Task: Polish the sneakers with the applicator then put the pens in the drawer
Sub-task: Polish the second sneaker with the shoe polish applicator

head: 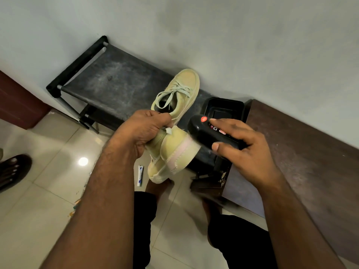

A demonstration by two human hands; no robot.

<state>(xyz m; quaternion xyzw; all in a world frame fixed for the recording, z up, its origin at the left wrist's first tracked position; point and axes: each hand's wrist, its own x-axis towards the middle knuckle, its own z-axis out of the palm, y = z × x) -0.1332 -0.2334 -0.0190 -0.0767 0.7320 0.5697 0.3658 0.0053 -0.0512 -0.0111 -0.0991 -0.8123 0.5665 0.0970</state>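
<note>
Far left: a foot in a dark sandal [13, 169] stands on the glossy beige tiled floor [48, 191].
Rack: a low black fabric-topped shoe rack with metal tubes [108, 78] sits against the pale wall.
Left hand: the left hand [141, 131] grips a pale yellow-green suede sneaker with a pink heel strip [172, 152] by its collar, held in the air in front of the rack, heel toward the camera.
Second sneaker: a matching pale yellow-green laced sneaker [178, 92] rests on the rack top, just behind the held one.
Floor item: a small white and blue tube [140, 175] lies on the tiles below the held sneaker.
Right hand: the right hand [240, 144] holds a black plastic polish applicator with a red round cap [209, 133], fingers curled round its body; its left end touches the held sneaker's heel.
Tray: a black rectangular plastic tray [223, 107] sits just behind the applicator.
Right: a dark brown wooden table [310, 162] runs along the wall.
</note>
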